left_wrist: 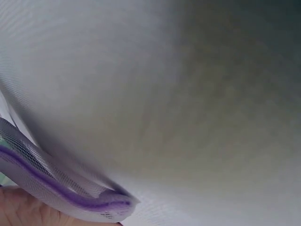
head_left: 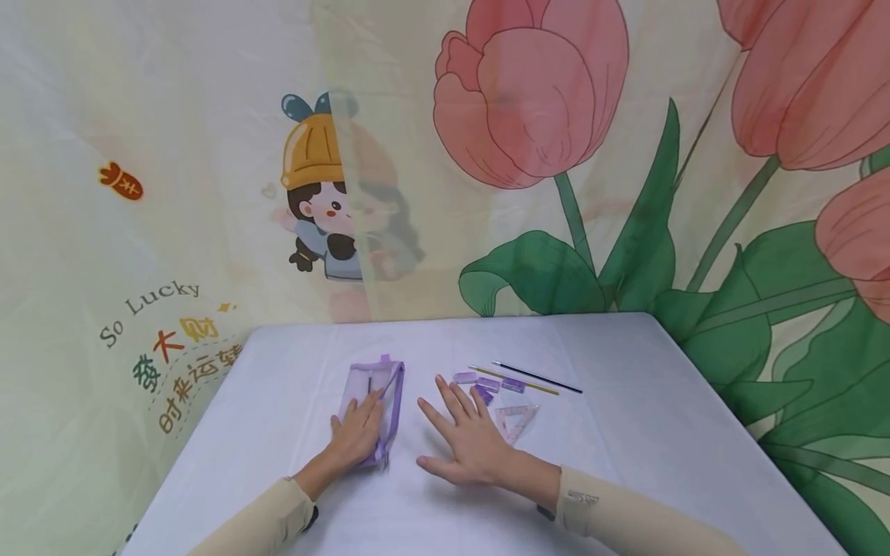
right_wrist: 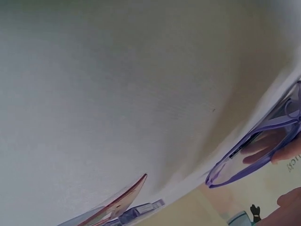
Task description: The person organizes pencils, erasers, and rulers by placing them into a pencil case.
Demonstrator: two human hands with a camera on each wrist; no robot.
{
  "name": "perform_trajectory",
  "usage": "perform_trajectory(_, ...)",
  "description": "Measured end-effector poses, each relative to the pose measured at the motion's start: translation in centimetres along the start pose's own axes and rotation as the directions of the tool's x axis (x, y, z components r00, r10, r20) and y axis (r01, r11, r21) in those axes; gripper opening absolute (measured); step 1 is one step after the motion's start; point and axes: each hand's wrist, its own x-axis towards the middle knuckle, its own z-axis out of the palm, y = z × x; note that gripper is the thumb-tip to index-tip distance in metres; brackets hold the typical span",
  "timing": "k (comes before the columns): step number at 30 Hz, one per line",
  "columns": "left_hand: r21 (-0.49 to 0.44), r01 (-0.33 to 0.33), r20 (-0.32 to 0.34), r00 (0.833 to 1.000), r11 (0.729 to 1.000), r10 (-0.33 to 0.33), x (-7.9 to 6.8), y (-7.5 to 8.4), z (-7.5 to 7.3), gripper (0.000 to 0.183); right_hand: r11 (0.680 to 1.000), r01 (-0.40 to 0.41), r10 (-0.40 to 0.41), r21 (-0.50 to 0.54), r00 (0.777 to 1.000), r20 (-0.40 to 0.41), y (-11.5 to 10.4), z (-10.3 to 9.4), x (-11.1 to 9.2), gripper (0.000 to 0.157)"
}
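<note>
A see-through mesh pencil case (head_left: 358, 376) with purple trim lies at the middle left of the table, a dark pen-like stick showing inside. My left hand (head_left: 358, 432) holds it, fingers spread over its upper side. In the right wrist view the purple rim (right_wrist: 244, 174) bows open, and left-hand fingers show through the mesh. Flat above the table, my right hand (head_left: 466, 448) holds nothing, its fingers straight and spread. Just beyond its fingertips are several small purple blocks, one a purple block (head_left: 513, 384). Beside it sits a pinkish clear set square (head_left: 502, 422).
Behind the blocks a yellow pencil (head_left: 535, 384) and a black pencil (head_left: 549, 378) lie slanted. A white cloth covers the table (head_left: 278, 386). A printed curtain (head_left: 417, 232) with tulips hangs right behind its far edge.
</note>
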Motion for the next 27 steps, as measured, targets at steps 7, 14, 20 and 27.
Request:
perform_trajectory(7,-0.005,0.004,0.012,1.000,1.000,-0.004,0.0,-0.1,0.2,0.055,0.999,-0.022,0.022,-0.029,1.000,0.012,0.6,0.0,-0.3,0.086)
perform_trajectory(14,0.046,-0.012,0.035,0.999,0.999,0.010,0.3,-0.1,0.4,0.056,1.000,-0.028,0.028,-0.006,1.000,-0.004,1.2,-0.5,-0.6,0.086)
perform_trajectory(20,0.054,-0.008,0.042,0.999,0.999,0.005,0.4,-0.1,0.3,0.056,1.000,-0.010,0.010,-0.011,1.000,-0.013,1.9,-0.7,-0.9,0.088)
perform_trajectory(27,0.065,-0.007,0.045,0.999,0.998,0.004,0.5,-0.1,0.4,0.056,1.000,-0.004,0.004,-0.004,1.000,0.020,3.7,-1.3,-1.5,0.095)
